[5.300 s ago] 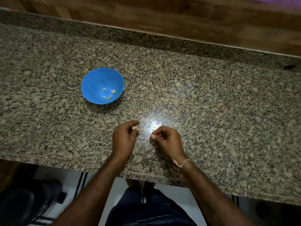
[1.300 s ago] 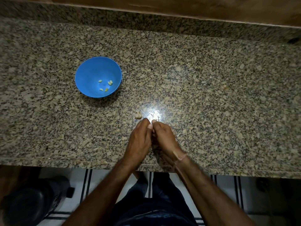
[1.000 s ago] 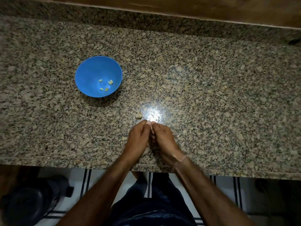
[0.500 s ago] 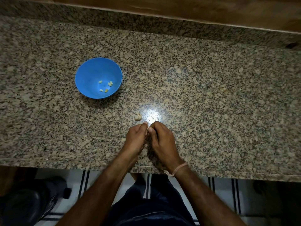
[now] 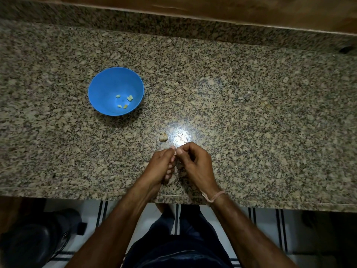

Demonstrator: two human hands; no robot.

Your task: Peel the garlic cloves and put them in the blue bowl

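A blue bowl (image 5: 108, 82) stands on the granite counter, left of centre, with several peeled yellowish garlic cloves (image 5: 124, 101) inside. My left hand (image 5: 161, 164) and my right hand (image 5: 195, 163) meet fingertip to fingertip near the counter's front edge. Together they pinch a small pale garlic clove (image 5: 175, 153), mostly hidden between the fingers. A lump of unpeeled garlic (image 5: 163, 136) lies on the counter just beyond my hands, beside a bright light reflection.
The granite counter (image 5: 251, 113) stretches wide to the right, with a raised granite lip and a wooden wall (image 5: 212, 6) behind. Its front edge runs just under my wrists. A dark round object (image 5: 32, 242) sits on the floor at lower left.
The hands have stayed together at the same spot, working the clove; my right hand's fingers have spread slightly. The garlic lump came to lie on the counter since the oldest frame.
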